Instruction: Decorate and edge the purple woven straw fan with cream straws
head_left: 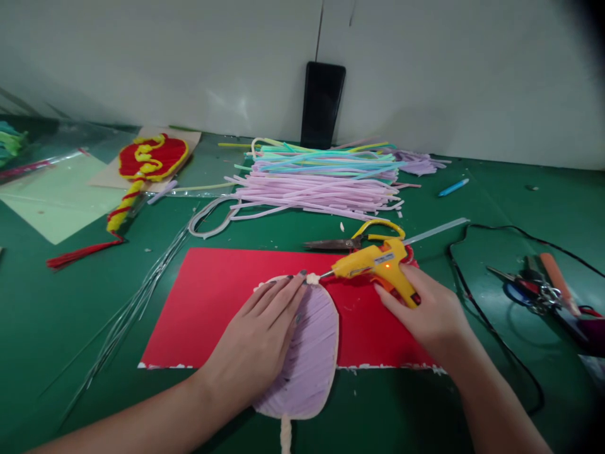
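Observation:
A yellow hot glue gun (373, 261) with a small orange light is in my right hand (425, 306), fingers wrapped round its handle. Its metal nozzle points left and meets, or nearly meets, a cream fuzzy strip (312, 279) at the top edge of a purple fan-shaped piece (312, 347). My left hand (269, 321) lies flat across the fan's upper left, fingers stretched out, and hides part of it. The fan has a pale rim and a twisted cream handle (285, 435) toward me. Beneath its upper part lies a red sheet (203, 296).
Yellow-handled scissors (362, 239) lie just behind the glue gun. Pastel pipe cleaners (316, 189) are heaped before an upright phone (323, 104). Thin wires (137, 296) and a red-and-yellow fan (154, 157) lie left. A black cord (477, 312) and several tools (539, 290) are right.

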`<state>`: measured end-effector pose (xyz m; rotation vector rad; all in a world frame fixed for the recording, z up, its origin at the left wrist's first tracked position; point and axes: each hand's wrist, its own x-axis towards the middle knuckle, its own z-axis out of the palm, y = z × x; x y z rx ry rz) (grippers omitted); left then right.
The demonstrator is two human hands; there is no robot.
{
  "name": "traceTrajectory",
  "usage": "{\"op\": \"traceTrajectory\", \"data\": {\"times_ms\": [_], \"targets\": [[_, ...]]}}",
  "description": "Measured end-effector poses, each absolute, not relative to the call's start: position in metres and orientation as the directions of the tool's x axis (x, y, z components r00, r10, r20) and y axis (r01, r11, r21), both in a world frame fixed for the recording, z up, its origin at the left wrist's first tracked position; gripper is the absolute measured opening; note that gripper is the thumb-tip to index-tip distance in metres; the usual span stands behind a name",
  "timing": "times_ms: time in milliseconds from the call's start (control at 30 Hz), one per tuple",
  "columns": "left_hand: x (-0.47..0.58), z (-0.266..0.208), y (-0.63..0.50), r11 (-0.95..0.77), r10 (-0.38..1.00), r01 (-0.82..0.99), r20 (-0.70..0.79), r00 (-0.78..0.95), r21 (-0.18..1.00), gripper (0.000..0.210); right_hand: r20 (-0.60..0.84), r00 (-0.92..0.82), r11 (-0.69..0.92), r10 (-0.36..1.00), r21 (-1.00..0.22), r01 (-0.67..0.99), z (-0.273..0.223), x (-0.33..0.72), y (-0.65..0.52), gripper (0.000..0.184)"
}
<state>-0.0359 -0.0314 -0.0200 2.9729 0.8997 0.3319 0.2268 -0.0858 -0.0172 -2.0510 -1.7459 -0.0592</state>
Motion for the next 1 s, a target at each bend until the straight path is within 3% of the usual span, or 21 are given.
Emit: {"op": "traceTrajectory", "data": {"times_ms": [167, 300, 367, 433, 500, 567, 633, 700, 867, 1000], "targets": [[-0.036, -0.019, -0.032, -0.837, 0.546, 0.542, 0.203, 0.813, 0.077, 0.045, 0.171, 0.477, -0.421, 0.862, -0.282, 0.862, -0.008, 0.247, -0.083, 0.041], [-0.036, -0.019, -0.032, -0.824, 0.567, 0.548, 0.205, 0.798, 0.144, 0.044, 0.14, 0.524, -0.483, 0.84, -0.247, 0.84, -0.008, 0.256, -0.082, 0.048], [-0.036, -0.018, -0.031, -0.817, 0.576, 0.548, 0.214, 0.789, 0.181, 0.042, 0.198, 0.521, -0.475, 0.83, -0.238, 0.847, -0.005, 0.254, -0.083, 0.054], [-0.036, -0.017, -0.031, -0.806, 0.59, 0.551, 0.224, 0.775, 0.217, 0.039, 0.359, 0.524, -0.46, 0.772, -0.253, 0.851, 0.0, 0.248, -0.083, 0.053], [-0.036, -0.016, -0.031, -0.796, 0.602, 0.552, 0.229, 0.765, 0.249, 0.036, 0.545, 0.452, -0.354, 0.706, -0.281, 0.892, 0.005, 0.236, -0.084, 0.038], [-0.036, -0.016, -0.031, -0.789, 0.61, 0.552, 0.234, 0.757, 0.269, 0.035, 0.625, 0.277, -0.117, 0.73, -0.285, 0.951, 0.006, 0.219, -0.083, 0.02], [-0.036, -0.016, -0.031, -0.787, 0.612, 0.551, 0.242, 0.753, 0.277, 0.034, 0.58, 0.119, 0.095, 0.806, -0.325, 0.941, 0.003, 0.2, -0.083, 0.017], [-0.036, -0.016, -0.032, -0.785, 0.616, 0.553, 0.25, 0.747, 0.279, 0.033, 0.511, 0.014, 0.202, 0.859, -0.365, 0.909, -0.003, 0.181, -0.084, 0.026], [-0.034, -0.016, -0.032, -0.786, 0.617, 0.554, 0.276, 0.737, 0.276, 0.032, 0.287, -0.177, 0.288, 0.942, -0.413, 0.864, -0.015, 0.158, -0.09, 0.038], [-0.035, -0.016, -0.032, -0.792, 0.61, 0.551, 0.281, 0.741, 0.265, 0.033, 0.258, -0.215, 0.304, 0.942, -0.384, 0.872, -0.019, 0.158, -0.091, 0.039]]}}
